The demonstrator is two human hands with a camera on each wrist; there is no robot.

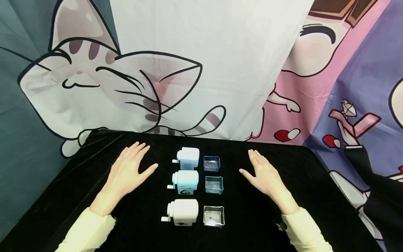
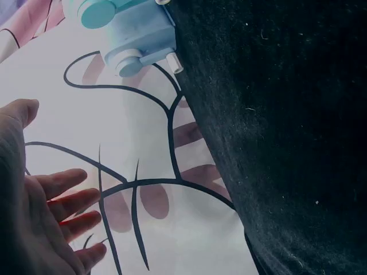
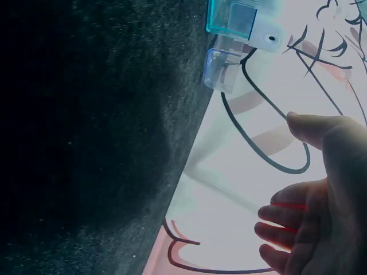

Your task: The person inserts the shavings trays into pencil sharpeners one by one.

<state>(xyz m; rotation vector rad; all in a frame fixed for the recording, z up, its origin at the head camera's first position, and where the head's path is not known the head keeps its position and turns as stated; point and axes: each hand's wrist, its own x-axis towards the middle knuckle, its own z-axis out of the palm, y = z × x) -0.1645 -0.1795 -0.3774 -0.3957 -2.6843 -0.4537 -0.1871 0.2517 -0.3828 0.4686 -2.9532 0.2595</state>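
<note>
Left hand [image 1: 126, 173]: fingers extended, thumb spread, holding nothing, left of the column. Mid black cloth [image 1: 239, 220], far to near: pale-blue sharpener [image 1: 189, 158], teal sharpener [image 1: 187, 180], white sharpener [image 1: 185, 209]. Cranks [image 1: 165, 219] point left, so I'd grip bodies instead. Rows are close; any lift should go straight up. Just right, apart: blue tray [image 1: 211, 169], teal tray [image 1: 214, 190], clear tray [image 1: 214, 218]; probably light, pinch walls softly. Right hand [image 1: 266, 174]: fingers extended, thumb out, nothing held.
</note>
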